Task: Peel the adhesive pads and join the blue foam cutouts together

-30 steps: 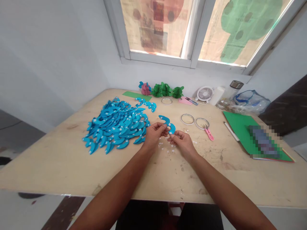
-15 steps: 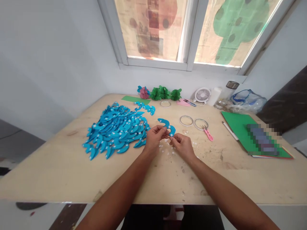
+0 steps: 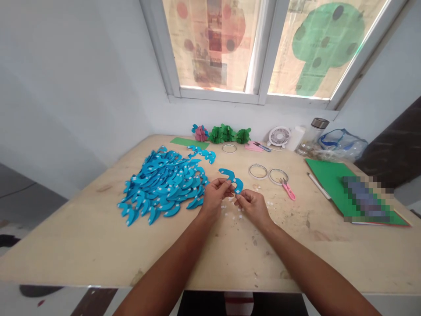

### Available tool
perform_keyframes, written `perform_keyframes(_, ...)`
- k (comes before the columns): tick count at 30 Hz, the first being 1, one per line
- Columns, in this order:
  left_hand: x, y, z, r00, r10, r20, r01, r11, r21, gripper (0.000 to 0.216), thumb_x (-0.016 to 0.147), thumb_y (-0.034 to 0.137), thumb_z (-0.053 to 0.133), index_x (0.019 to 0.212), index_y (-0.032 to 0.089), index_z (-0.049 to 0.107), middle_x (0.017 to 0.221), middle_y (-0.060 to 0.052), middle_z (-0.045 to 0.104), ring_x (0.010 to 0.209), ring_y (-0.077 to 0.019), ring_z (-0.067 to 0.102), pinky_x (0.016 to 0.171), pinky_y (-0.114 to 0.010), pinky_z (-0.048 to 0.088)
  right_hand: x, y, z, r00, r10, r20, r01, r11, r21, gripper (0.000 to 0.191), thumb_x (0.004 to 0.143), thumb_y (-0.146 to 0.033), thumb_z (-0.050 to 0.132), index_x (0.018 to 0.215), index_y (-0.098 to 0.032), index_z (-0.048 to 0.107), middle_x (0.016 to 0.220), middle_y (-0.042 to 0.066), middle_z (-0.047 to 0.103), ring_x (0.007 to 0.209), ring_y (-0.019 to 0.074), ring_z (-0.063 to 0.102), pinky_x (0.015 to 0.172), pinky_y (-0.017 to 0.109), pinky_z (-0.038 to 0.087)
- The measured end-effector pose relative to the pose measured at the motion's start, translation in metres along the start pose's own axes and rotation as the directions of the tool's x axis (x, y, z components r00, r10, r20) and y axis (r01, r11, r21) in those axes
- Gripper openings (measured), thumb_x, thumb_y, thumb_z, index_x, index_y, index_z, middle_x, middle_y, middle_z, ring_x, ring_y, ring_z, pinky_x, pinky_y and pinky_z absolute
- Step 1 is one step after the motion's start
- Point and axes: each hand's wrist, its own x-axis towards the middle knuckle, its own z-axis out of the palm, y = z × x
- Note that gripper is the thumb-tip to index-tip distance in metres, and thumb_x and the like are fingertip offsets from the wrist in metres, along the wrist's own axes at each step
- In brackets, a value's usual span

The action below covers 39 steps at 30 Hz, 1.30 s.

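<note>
My left hand and my right hand meet above the middle of the wooden table. Both pinch a blue curved paper piece between fingertips, the left on its inner edge, the right at its lower end. A large heap of the same blue pieces lies just left of my left hand. Small white scraps are scattered under my hands.
Tape rings and pink scissors lie right of my hands. Green paper sheets sit at the right edge. Green and pink paper ornaments, a small white fan, a bottle and a clear bag line the back wall.
My hands stay together on the blue piece, with the right fingers shifting slightly along its lower end. The view has tilted a little, so everything sits lower in the picture.
</note>
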Motion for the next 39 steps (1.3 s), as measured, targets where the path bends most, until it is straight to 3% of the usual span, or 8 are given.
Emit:
perform_keyframes(6, 0.001, 0.002, -0.001, 0.998, 0.062, -0.025, -0.061, 0.998, 0.032, 0.028, 0.058, 0.037, 0.072, 0.066, 0.014, 0.059, 0.058, -0.002, 0.062, 0.05, -0.0113, 0.056, 0.05, -0.023, 0.047, 0.002, -0.004, -0.008, 1.0, -0.025, 0.02, 0.025, 1.0, 0.009, 0.022, 0.075, -0.037, 0.058, 0.067, -0.018, 0.064, 0.059, 0.003, 0.065, 0.051, 0.015, 0.054, 0.05, 0.026, 0.04)
perform_keyframes(9, -0.001, 0.003, 0.0, 0.998, 0.045, 0.04, -0.047, 0.997, 0.067, 0.025, 0.058, 0.036, 0.071, 0.065, 0.014, 0.06, 0.056, -0.002, 0.063, 0.048, -0.0112, 0.055, 0.048, -0.022, 0.045, 0.005, -0.009, -0.015, 0.992, -0.057, -0.11, 0.058, 0.998, 0.003, 0.024, 0.078, -0.039, 0.054, 0.071, -0.018, 0.064, 0.063, 0.003, 0.064, 0.058, 0.0155, 0.055, 0.057, 0.027, 0.042)
perform_keyframes(13, -0.001, 0.003, 0.001, 0.99, -0.004, 0.144, -0.017, 0.99, 0.143, 0.026, 0.058, 0.037, 0.071, 0.061, 0.015, 0.06, 0.053, -0.003, 0.062, 0.045, -0.0121, 0.055, 0.045, -0.022, 0.044, 0.008, -0.012, -0.019, 0.988, -0.06, -0.142, 0.064, 0.998, 0.021, 0.024, 0.076, -0.04, 0.055, 0.078, -0.018, 0.066, 0.068, 0.002, 0.063, 0.062, 0.0158, 0.054, 0.059, 0.026, 0.041)
perform_keyframes(20, 0.002, -0.001, 0.0, 0.984, -0.02, 0.179, -0.004, 0.991, 0.135, 0.027, 0.056, 0.039, 0.072, 0.061, 0.015, 0.06, 0.054, -0.003, 0.063, 0.046, -0.0124, 0.056, 0.045, -0.023, 0.045, 0.01, -0.01, -0.02, 0.994, -0.02, -0.106, 0.026, 0.998, 0.05, 0.024, 0.07, -0.041, 0.061, 0.065, -0.017, 0.064, 0.06, 0.001, 0.06, 0.058, 0.0162, 0.051, 0.054, 0.026, 0.037)
perform_keyframes(23, 0.002, -0.002, 0.0, 0.981, -0.046, 0.186, 0.022, 0.991, 0.129, 0.029, 0.056, 0.04, 0.073, 0.065, 0.015, 0.061, 0.058, -0.004, 0.065, 0.047, -0.0128, 0.057, 0.046, -0.024, 0.047, 0.011, -0.01, -0.019, 0.994, 0.018, -0.112, -0.004, 0.993, 0.122, 0.025, 0.068, -0.042, 0.063, 0.065, -0.017, 0.064, 0.06, 0.001, 0.06, 0.056, 0.0152, 0.051, 0.054, 0.027, 0.037)
perform_keyframes(28, -0.003, -0.006, 0.001, 0.948, -0.106, 0.301, 0.049, 0.98, 0.192, 0.036, 0.057, 0.038, 0.076, 0.083, 0.014, 0.065, 0.066, -0.005, 0.067, 0.055, -0.0158, 0.063, 0.049, -0.024, 0.048, 0.012, -0.008, -0.019, 0.983, 0.08, -0.165, -0.034, 0.964, 0.264, 0.027, 0.066, -0.044, 0.065, 0.064, -0.017, 0.063, 0.05, -0.003, 0.051, 0.048, 0.0115, 0.044, 0.05, 0.025, 0.033)
perform_keyframes(31, -0.003, -0.009, 0.0, 0.947, -0.113, 0.301, 0.056, 0.98, 0.191, 0.036, 0.056, 0.037, 0.077, 0.081, 0.013, 0.065, 0.063, -0.005, 0.067, 0.055, -0.0173, 0.064, 0.05, -0.025, 0.049, 0.013, -0.005, -0.017, 0.98, 0.115, -0.161, -0.053, 0.937, 0.346, 0.028, 0.065, -0.045, 0.068, 0.063, -0.018, 0.062, 0.046, -0.006, 0.044, 0.044, 0.01, 0.037, 0.047, 0.025, 0.029)
perform_keyframes(39, -0.004, -0.008, 0.002, 0.961, 0.016, 0.276, -0.069, 0.98, 0.184, 0.029, 0.056, 0.036, 0.077, 0.074, 0.014, 0.068, 0.07, -0.006, 0.07, 0.058, -0.0175, 0.065, 0.058, -0.029, 0.054, 0.012, -0.003, -0.015, 0.974, 0.192, -0.119, -0.103, 0.846, 0.522, 0.029, 0.061, -0.043, 0.071, 0.061, -0.017, 0.058, 0.044, -0.007, 0.042, 0.042, 0.0077, 0.03, 0.045, 0.024, 0.02)
